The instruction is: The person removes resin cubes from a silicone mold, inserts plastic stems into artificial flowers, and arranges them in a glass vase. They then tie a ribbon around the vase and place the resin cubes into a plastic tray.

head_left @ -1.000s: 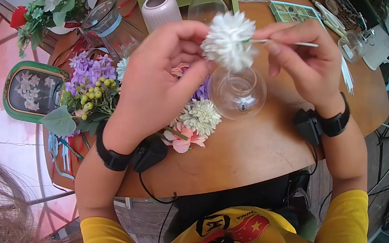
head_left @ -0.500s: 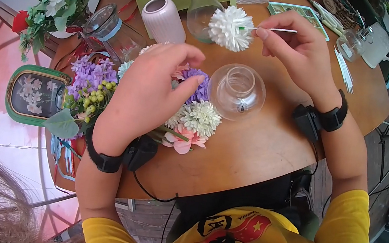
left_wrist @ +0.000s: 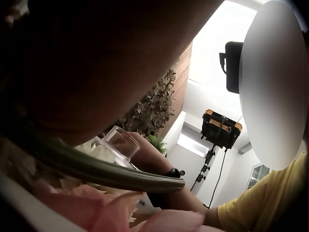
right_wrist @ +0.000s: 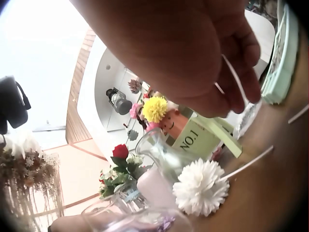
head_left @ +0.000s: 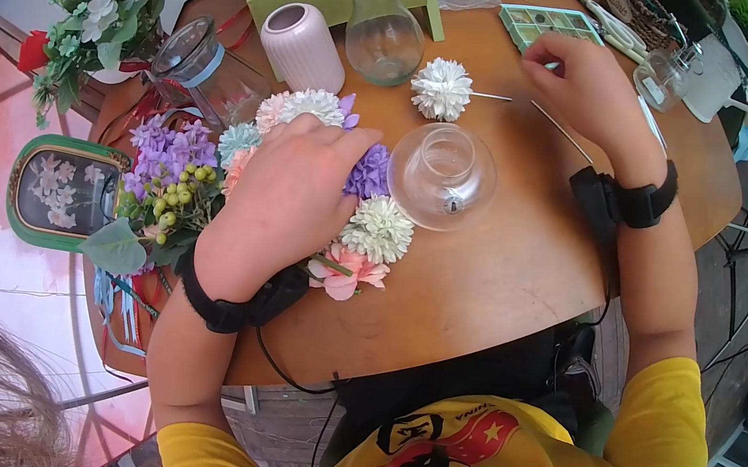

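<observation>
White flower (head_left: pixel 441 89) lies on the table (head_left: pixel 483 279), its thin white stem (head_left: pixel 491 96) pointing toward my right side. From my remote seat I see the round glass vase (head_left: pixel 414 191) just beside it, nearer the person, and the pink vase (head_left: pixel 305 49) and taller glass vase (head_left: pixel 383 42) near its other side. A loose stick (head_left: pixel 560 131) lies under the right hand (head_left: pixel 579 90), whose fingers are loosely bent; I see nothing gripped in them. The left hand (head_left: pixel 288 196) is over the flower pile, near the purple flower (head_left: pixel 368 175) and cream flower (head_left: pixel 377 229); I can't tell whether it pinches anything. My worry is that left hand: a sideways swing could knock the round vase, and a snagged bloom could drag others along. A low right wrist could roll the stick or bump the stem.
</observation>
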Demonstrator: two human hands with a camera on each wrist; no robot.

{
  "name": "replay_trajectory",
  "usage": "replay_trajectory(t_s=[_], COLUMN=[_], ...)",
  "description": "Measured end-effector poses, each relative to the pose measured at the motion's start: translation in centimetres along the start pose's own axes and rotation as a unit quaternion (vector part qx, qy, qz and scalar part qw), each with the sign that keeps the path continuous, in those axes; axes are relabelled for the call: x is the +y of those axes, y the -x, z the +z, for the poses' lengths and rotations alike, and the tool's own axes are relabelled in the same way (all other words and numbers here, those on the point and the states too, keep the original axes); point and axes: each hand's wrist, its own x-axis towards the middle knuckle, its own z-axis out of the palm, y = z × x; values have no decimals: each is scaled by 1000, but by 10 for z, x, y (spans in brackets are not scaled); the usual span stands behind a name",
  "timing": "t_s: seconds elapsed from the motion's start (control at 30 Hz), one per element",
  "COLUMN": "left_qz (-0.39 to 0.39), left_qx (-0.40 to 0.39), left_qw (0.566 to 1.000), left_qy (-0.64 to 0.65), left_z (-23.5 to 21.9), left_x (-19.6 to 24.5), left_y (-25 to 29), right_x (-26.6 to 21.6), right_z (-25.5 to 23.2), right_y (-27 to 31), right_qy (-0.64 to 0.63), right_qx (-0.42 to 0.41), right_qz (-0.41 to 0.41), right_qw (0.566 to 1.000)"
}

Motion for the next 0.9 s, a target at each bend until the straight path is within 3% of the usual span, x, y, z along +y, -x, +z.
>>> replay_trajectory(t_s=[0.07, 0.13, 0.27, 0.37, 0.43, 0.53, 0.63, 0.73, 0.83, 0.9], left_qz=[-22, -8, -28, -80, -69, -62, -53, -40, -25, -26], left_qx=[-15, 58, 182, 175, 187, 189, 166, 134, 116, 105], left_qw=[1000, 998, 975, 885, 828, 752, 691, 642, 602, 576], left_qy=[7, 17, 121, 425, 523, 629, 702, 754, 790, 811], left_z=[-4, -3, -7, -6, -5, -7, -7, -4, -5, -6], left_x=[2, -2, 2, 7, 5, 4, -3, -11, -8, -5], left_y=[-2, -6, -11, -15, -18, -17, -16, -14, -14, -15], right_x=[13, 18, 13, 13, 12, -1, 8, 17, 8, 6], right_z=[-6, -12, -14, -6, -2, -11, -2, 3, 0, 1], right_y=[1, 1, 4, 7, 7, 6, 4, 9, 7, 7], right_qy=[65, 115, 96, 110, 116, 88, 149, 143, 119, 68], right_qx=[-67, -168, -211, -203, -195, -239, -263, -218, -183, -55], right_qz=[51, 115, 137, 98, 85, 149, 116, 56, 59, -14], right_qw=[994, 972, 963, 968, 970, 955, 946, 964, 974, 996])
